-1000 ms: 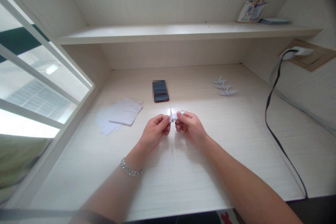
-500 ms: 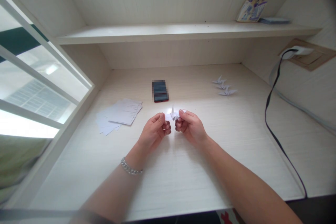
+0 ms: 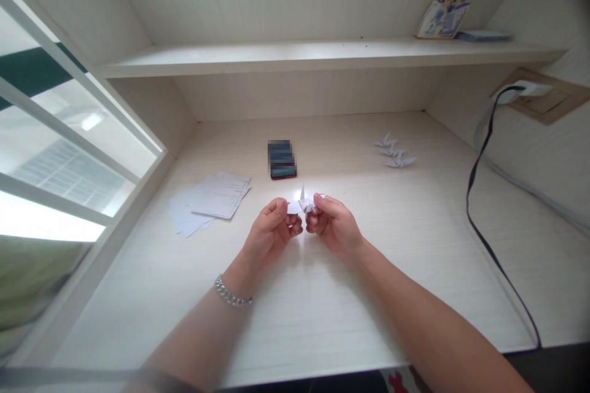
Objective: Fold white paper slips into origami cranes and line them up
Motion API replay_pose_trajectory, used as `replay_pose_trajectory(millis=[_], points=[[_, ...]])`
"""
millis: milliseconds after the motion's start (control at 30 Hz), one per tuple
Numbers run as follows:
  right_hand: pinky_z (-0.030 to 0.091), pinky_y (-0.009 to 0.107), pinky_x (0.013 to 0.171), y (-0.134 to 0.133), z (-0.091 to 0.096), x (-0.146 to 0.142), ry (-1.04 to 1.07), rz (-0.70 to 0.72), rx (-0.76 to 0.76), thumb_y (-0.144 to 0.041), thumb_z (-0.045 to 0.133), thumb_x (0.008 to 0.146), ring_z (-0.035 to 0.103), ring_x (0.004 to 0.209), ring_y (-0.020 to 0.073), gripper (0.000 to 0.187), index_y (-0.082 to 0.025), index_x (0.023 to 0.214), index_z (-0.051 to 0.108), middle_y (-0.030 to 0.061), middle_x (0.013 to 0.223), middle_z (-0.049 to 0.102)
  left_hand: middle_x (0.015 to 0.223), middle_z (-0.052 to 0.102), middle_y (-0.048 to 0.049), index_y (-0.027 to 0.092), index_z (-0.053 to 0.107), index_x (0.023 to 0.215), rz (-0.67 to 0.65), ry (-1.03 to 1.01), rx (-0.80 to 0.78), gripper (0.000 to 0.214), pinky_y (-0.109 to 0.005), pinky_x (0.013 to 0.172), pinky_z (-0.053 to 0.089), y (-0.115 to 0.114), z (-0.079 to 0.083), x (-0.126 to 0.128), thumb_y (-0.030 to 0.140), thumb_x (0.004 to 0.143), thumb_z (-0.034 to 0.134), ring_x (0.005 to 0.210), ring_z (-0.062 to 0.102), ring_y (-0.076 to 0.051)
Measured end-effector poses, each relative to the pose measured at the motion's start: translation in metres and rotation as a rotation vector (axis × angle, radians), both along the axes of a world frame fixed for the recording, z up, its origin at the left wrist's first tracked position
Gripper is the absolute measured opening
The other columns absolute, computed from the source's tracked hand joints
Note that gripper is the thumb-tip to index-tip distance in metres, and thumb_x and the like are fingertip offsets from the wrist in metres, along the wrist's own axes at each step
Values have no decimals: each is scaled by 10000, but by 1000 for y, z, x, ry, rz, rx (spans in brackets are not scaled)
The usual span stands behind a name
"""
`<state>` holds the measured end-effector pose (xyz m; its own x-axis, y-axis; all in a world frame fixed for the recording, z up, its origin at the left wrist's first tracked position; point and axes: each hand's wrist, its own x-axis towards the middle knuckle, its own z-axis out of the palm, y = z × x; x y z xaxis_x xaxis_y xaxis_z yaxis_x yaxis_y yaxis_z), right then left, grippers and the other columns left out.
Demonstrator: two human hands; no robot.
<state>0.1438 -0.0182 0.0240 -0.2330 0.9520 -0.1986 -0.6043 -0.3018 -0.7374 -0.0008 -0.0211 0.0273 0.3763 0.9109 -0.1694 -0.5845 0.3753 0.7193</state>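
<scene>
Between my two hands is a small white folded paper crane [image 3: 303, 204], with a thin point sticking up from it. My left hand [image 3: 273, 224] is closed, its thumb and fingers at the crane's left wing. Pinching the other side, my right hand [image 3: 332, 221] has its thumb on top and its fingers curled beneath. Parts of the paper are hidden by my fingertips. Farther back on the right, several similar paper cranes [image 3: 400, 160] sit in a small group on the desk.
White paper sheets [image 3: 221, 196] lie overlapping at the left. Behind my hands is a dark, phone-like object [image 3: 282, 159], partly pixelated. A black cable [image 3: 474, 221] hangs from a wall socket [image 3: 548, 95] across the right side. A shelf [image 3: 276, 55] spans the back, with a small colourful box [image 3: 442, 18] on it.
My left thumb and fingers have shifted slightly on the left wing, and more of that wing shows. My right hand stays almost where it was.
</scene>
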Motion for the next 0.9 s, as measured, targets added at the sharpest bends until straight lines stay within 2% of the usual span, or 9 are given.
replay_pose_trajectory(millis=[133,267,400,500,600,700,900], points=[[336,220,464,0,-1,0,1,24,3,-387,674,710,451,482,95,283,-173,635,505,-21,542,503,608,528,18,166,499,670,9,-28,-12,243,-274,628,430,0,-1,-1,353,765,621,611,544,-117],[322,207,455,3,-2,4,43,-14,-16,-367,671,715,440,483,82,273,-174,636,496,-33,556,490,638,513,5,156,514,657,20,-20,22,254,-260,612,423,1,1,-3,356,804,567,623,524,-111],[317,206,449,6,-3,7,3,-65,3,-368,692,688,447,481,79,270,-174,644,510,-40,562,487,633,490,11,158,477,609,39,65,71,355,-247,561,402,2,3,-5,447,809,526,574,491,-99],[312,215,443,5,-4,5,-95,-62,38,-386,695,683,448,479,84,276,-166,644,533,-26,570,505,632,506,12,166,483,655,59,163,91,363,-236,524,380,3,2,-4,505,759,565,552,485,-100],[314,221,444,3,-5,3,-153,-35,59,-404,682,698,441,479,88,290,-158,636,541,-13,564,510,631,513,15,171,490,697,65,239,97,288,-223,530,372,3,1,-2,427,753,609,567,493,-98],[330,218,452,2,-5,2,-114,-26,39,-397,686,699,454,496,89,288,-157,640,538,-10,584,511,617,500,22,171,472,678,69,206,75,253,-223,550,380,3,1,-1,363,764,613,572,493,-92],[335,208,442,7,-4,7,-27,-73,-9,-379,711,670,449,484,81,279,-172,662,525,-31,585,495,629,493,19,167,468,658,115,135,54,267,-230,551,394,5,6,-3,370,754,614,566,486,-92]])
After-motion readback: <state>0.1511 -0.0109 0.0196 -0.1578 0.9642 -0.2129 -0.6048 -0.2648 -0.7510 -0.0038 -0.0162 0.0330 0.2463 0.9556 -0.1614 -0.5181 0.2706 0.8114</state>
